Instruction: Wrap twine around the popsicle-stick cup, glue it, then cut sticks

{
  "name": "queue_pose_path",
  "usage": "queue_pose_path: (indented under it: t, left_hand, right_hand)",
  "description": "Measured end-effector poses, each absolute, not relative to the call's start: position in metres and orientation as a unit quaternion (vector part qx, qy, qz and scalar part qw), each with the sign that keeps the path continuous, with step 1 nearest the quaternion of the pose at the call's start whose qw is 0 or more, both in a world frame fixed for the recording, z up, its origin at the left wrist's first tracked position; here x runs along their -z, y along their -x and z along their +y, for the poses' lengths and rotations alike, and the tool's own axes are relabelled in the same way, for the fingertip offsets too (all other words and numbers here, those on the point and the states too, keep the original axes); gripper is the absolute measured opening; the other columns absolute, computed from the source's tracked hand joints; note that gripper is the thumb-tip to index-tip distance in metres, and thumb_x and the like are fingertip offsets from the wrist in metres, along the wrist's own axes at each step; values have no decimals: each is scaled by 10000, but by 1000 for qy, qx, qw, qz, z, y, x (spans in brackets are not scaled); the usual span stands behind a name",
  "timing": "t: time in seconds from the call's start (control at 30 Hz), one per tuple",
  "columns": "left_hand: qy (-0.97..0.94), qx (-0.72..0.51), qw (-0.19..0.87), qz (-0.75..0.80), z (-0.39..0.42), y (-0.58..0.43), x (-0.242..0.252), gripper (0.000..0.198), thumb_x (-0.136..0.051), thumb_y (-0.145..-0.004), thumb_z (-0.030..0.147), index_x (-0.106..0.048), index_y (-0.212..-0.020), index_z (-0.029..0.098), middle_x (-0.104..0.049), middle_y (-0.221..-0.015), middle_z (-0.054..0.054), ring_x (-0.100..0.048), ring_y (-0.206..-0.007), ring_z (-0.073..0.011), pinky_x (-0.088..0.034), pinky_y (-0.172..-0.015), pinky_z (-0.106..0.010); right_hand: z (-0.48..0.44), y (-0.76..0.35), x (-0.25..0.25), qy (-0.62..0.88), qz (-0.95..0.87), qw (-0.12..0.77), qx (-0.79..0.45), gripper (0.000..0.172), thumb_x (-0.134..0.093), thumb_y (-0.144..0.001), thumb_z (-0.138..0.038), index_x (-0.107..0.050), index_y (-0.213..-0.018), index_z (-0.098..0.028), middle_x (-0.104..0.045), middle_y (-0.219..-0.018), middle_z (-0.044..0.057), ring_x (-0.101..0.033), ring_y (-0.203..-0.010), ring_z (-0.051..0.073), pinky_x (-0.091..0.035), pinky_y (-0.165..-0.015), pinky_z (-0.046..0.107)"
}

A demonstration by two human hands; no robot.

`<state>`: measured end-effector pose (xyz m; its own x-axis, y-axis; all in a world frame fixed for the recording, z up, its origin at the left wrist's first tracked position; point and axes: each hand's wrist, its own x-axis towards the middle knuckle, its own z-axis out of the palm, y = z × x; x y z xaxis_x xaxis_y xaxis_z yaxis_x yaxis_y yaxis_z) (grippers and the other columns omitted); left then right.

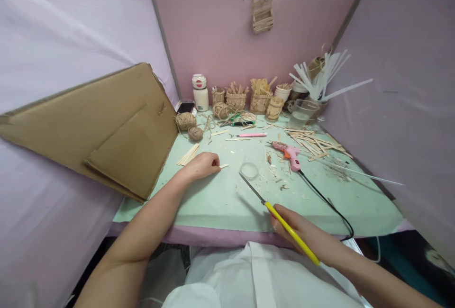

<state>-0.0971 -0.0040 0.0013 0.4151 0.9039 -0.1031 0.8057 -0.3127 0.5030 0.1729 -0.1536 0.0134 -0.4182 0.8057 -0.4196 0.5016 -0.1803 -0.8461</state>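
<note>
My left hand (pixel 205 165) rests low over the table with its fingers pinched on a small pale wooden stick (pixel 223 166), whose tip pokes out to the right. Closed round a pair of scissors with yellow handles (pixel 289 231) is my right hand (pixel 295 227), near the front edge. The scissor blades look shut and point up and left toward a clear round tape roll or ring (pixel 249 170). Several loose wooden sticks (pixel 188 155) lie just behind my left hand. My right fingers are partly hidden by the yellow handle.
A pink glue gun (pixel 292 156) with a black cord lies right of centre, near scattered sticks (pixel 316 143). Behind are a pink craft knife (pixel 252 134), twine balls (pixel 186 121), stick-filled cups (pixel 260 102) and a white bottle (pixel 201 97). Cardboard (pixel 117 123) leans at left.
</note>
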Motion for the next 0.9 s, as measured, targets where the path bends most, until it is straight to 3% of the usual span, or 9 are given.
queue_pose_path:
  t: [0.3, 0.53, 0.9]
  left_hand:
    - [-751, -144, 358, 535, -3, 99, -5, 221, -604, -641, 319, -708, -783, 186, -676, -698, -27, -557, -580, -165, -368, -523, -260]
    - [-761, -146, 358, 521, 0, 103, -5, 221, -555, -672, 320, -710, -724, 171, -690, -729, -38, -573, -647, -175, -386, -564, -256]
    - [-738, -138, 402, 523, 1, 103, -8, 217, -596, -667, 376, -622, -670, 160, -556, -579, 11, -453, -514, -110, -303, -478, -229]
  right_hand:
    - [-155, -173, -12, 515, -622, 139, -573, 352, -442, -858, -529, -354, -721, -216, -358, -642, -60, -288, -561, 94, -286, -520, 231]
    - [-154, -174, -13, 505, -616, 146, -587, 321, -432, -875, -488, -342, -728, -217, -347, -633, -66, -274, -559, 90, -265, -521, 233]
    - [-153, -175, -11, 507, -619, 141, -582, 296, -470, -854, -397, -289, -697, -224, -349, -610, -73, -299, -547, 86, -270, -514, 231]
